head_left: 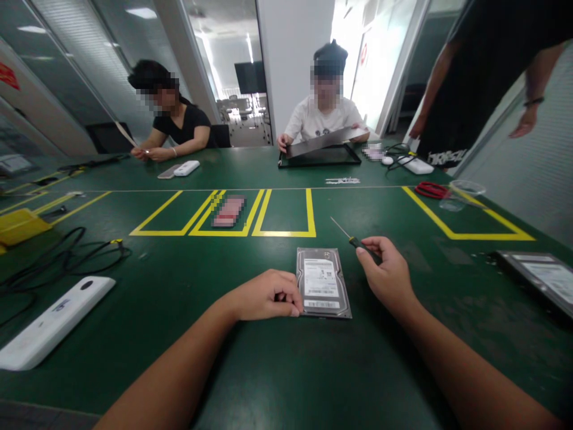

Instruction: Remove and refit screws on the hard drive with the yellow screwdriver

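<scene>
A silver hard drive (321,280) with a white label lies flat on the green table in front of me. My left hand (273,295) is closed, its curled fingers and thumb at the drive's left edge near the lower corner. Right of the drive, my right hand (387,269) is wrapped round a screwdriver (353,240) with a dark handle and a yellow collar. The screwdriver's thin shaft points up and left, its tip apart from the drive and beyond its far edge. Most of the handle is hidden in my palm.
A second hard drive (544,278) lies at the right. White power bank (58,322) and black cables (67,263) lie left; a clear cup (463,194) and red cable (432,190) sit far right. Across the table, a person in white holds a panel (326,142); two others are nearby.
</scene>
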A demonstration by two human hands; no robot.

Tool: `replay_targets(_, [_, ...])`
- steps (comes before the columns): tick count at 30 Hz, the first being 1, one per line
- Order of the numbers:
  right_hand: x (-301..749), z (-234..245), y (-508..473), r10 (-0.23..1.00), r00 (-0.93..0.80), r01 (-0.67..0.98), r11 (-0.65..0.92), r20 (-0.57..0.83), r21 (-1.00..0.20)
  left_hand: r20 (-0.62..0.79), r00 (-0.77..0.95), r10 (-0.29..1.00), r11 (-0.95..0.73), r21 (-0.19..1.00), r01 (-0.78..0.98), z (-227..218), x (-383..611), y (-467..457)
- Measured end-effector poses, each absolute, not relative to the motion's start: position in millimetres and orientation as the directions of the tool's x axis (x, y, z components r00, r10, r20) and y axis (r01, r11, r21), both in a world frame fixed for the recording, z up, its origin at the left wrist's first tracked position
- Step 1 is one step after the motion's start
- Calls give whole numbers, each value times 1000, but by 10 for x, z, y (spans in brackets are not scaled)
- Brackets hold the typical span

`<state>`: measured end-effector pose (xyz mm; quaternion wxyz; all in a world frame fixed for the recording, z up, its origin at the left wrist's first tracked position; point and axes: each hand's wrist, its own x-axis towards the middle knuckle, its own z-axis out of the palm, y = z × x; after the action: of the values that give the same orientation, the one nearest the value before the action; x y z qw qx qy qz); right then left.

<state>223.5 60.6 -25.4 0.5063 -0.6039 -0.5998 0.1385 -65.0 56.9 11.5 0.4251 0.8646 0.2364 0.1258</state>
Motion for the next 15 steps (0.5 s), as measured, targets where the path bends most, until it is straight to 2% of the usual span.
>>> replay_targets(15, [2237, -273, 592, 868, 231, 569, 246, 440, -784, 28, 852, 523, -539, 786, 305, 141, -634, 549])
